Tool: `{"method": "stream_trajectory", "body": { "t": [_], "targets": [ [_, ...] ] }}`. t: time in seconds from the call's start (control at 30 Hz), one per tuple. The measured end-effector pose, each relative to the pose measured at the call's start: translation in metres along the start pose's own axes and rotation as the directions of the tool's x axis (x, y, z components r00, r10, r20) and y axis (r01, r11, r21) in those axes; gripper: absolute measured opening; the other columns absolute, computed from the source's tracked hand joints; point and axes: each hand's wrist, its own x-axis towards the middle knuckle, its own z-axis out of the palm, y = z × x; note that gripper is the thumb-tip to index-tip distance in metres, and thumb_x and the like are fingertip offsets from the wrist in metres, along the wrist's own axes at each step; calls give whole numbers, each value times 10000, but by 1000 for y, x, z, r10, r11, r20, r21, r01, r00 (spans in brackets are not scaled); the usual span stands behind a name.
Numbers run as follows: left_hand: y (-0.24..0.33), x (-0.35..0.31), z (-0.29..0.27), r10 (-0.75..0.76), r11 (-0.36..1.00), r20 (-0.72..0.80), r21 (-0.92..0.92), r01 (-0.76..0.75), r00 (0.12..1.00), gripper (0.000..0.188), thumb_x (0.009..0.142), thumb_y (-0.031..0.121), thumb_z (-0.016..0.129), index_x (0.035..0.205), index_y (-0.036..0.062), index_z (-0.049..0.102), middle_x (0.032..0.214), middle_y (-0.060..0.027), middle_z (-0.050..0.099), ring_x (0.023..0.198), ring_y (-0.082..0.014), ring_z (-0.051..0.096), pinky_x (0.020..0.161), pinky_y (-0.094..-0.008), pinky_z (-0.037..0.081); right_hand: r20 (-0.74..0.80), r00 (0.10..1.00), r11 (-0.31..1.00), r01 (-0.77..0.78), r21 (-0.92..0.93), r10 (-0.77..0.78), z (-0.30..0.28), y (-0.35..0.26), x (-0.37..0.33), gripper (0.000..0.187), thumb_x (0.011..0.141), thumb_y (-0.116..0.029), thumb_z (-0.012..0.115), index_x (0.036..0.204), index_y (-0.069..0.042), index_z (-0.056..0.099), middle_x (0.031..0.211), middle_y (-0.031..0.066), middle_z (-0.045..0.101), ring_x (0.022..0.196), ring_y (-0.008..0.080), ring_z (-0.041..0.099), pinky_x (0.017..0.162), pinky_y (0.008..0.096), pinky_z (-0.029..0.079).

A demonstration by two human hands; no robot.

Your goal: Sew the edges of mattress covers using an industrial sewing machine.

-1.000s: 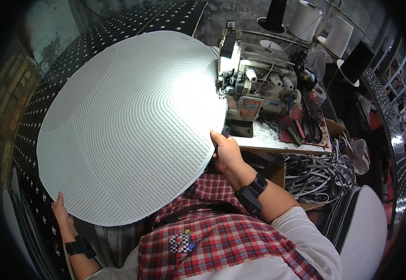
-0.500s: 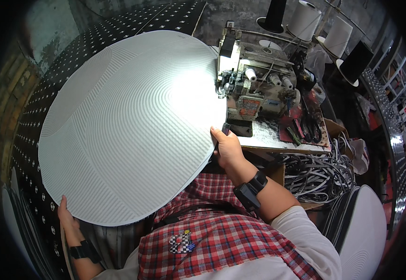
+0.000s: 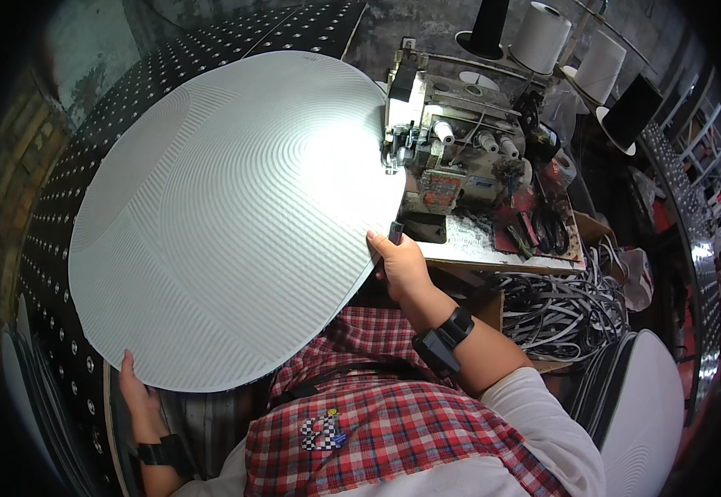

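Right hand (image 3: 403,267) clamped on grey mat (image 3: 211,240), left hand (image 3: 137,398) touching rim, grip unclear, sewing machine (image 3: 470,112) with unreadable blue label (image 3: 482,183)

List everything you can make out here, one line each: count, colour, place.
Round ridged mat: one, pale grey, centre-left, right edge at the machine
Overlock sewing machine: one, grimy grey, upper right
White thread cones: two, top right
Black thread cones: two, top right
Dotted tabletop: black, behind and left of the mat
Narrow strips: many, grey, white and black, below the machine
Stacked mats: uncountable, pale, lower right; similar pile lower left
Small tool: one, black, in right hand
Plaid apron: one, red, bottom centre
Wristbands: two, black, one per forearm
Left hand: one, mat's lower-left edge
Right hand: one, thumb on mat's right edge
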Motion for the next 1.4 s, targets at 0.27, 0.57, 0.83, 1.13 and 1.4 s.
{"method": "stream_trajectory", "body": {
  "t": [0.27, 0.57, 0.83, 1.13, 1.4],
  "targets": [
    [-24, -36, 24, -2, 998, 55, -66, 5, 998, 492, 807, 248, 527, 1175, -42, 379, 1141, -134, 479, 1008, -219, 500, 802, -298, 420, 7, 1000, 999, -19, -35, 20, 1, 3, -5, 204, 774, -237, 601, 740, -51, 524, 583, -8, 475, 464, 68, 401, 393, 203, 324],
    [-64, -61, 28, -89, 995, 371, -12, 101, 924, 369, 838, 233, 447, 1088, -36, 415, 908, -101, 551, 633, -152, 526, 472, -266, 365, 56, 998, 995, -10, -94, 15, 6, 9, -17, 213, 787, -245, 594, 790, -44, 526, 629, -2, 492, 482, 66, 411, 414, 202, 333],
    [-32, -84, 54, -185, 975, 386, -44, 218, 904, 424, 831, 256, 433, 1121, -50, 399, 1007, -145, 521, 853, -208, 546, 749, -295, 431, 94, 994, 994, -50, -100, 60, 1, 8, -20, 195, 801, -214, 575, 848, -33, 519, 638, 0, 494, 493, 68, 414, 432, 205, 340],
    [-65, -52, 16, -92, 994, 426, -14, 108, 900, 440, 841, 241, 442, 1164, -52, 386, 1158, -145, 466, 1058, -242, 471, 893, -348, 371, 94, 995, 993, -11, -121, 23, -5, 10, -17, 221, 799, -235, 572, 855, -27, 521, 658, 17, 513, 504, 77, 433, 439, 210, 363],
    [-48, -36, 26, 28, 963, 262, -265, 44, 965, 444, 817, 192, 475, 1185, -30, 361, 1163, -125, 464, 1074, -232, 456, 904, -342, 369, 86, 996, 990, -24, -138, 36, -1, 4, -21, 216, 797, -223, 571, 861, -24, 515, 678, 34, 535, 529, 90, 479, 448, 212, 377]
  ]
}}
